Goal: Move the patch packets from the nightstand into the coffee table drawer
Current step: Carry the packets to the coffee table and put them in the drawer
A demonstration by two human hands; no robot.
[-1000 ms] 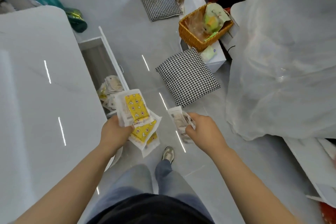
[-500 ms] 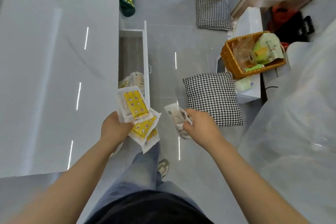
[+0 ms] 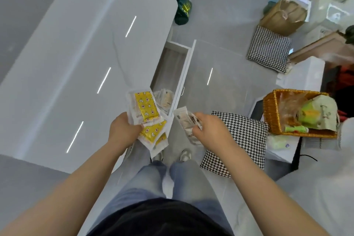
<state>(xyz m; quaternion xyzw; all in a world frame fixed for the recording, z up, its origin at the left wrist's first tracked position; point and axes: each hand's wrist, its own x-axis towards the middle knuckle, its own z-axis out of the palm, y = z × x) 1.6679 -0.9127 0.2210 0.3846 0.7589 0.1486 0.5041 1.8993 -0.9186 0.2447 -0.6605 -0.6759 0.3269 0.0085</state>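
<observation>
My left hand (image 3: 123, 129) grips a fan of yellow patch packets (image 3: 146, 109) in clear wrappers, held over the near end of the open coffee table drawer (image 3: 186, 67). My right hand (image 3: 207, 129) pinches a small stack of pale beige patch packets (image 3: 184, 119) just right of the drawer's front panel. Several more packets (image 3: 165, 97) lie inside the drawer at its near end. The drawer sticks out from the right side of the glossy white coffee table (image 3: 80, 67).
A houndstooth cushion (image 3: 243, 138) lies on the floor right of my feet, a second houndstooth cushion (image 3: 268, 50) farther back. A wicker basket (image 3: 275, 119) with bags sits on a white box. Green bags (image 3: 182, 8) lie beyond the table's far corner. A brown paper bag (image 3: 281, 16) stands at the back.
The view has swung so the table and drawer sit more central. Both hands have moved closer to the drawer's near end, still holding their packets.
</observation>
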